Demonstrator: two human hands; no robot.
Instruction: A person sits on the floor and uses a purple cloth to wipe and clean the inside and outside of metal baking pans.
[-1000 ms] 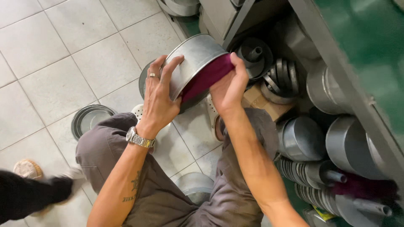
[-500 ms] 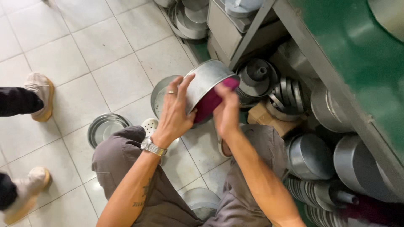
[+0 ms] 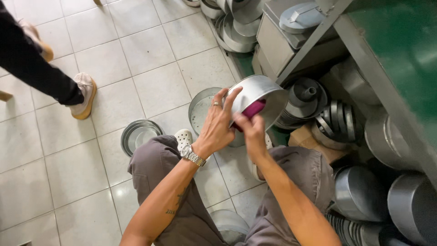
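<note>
Your left hand (image 3: 217, 127) is clasped around the outside wall of a round, shiny aluminium cake pan (image 3: 257, 98), fingers spread over its rim, holding it tilted in the air above your knees. Your right hand (image 3: 251, 132) is pinched on a magenta cloth (image 3: 253, 109) — the cloth lies inside the pan, pressed against its inner wall, and nothing else shows in there.

Just behind the held pan, a second round metal pan (image 3: 200, 109) stands on the pale tiled floor (image 3: 150, 77); its bottom looks bare. Further to your left, a low stack of shallow round metal tins (image 3: 139, 135) sits on the tiles, nested one inside the other. Between the two, the toe of your white perforated clog (image 3: 184, 137) shows.

To your right, the lower grey metal shelf (image 3: 318, 34) is crowded with more bakeware — a dark fluted tube mould (image 3: 306, 93) nested on a pile of others, a row of dark metal rings (image 3: 339, 119) standing on edge, and several deep grey round tins (image 3: 409, 207). At the top, a grey rectangular metal box (image 3: 277, 38) carries a flat round lid (image 3: 300, 17).

At the upper left, another person's dark trouser leg (image 3: 32, 68) and beige shoe (image 3: 84, 95) stand on the tiles, well apart from you.
</note>
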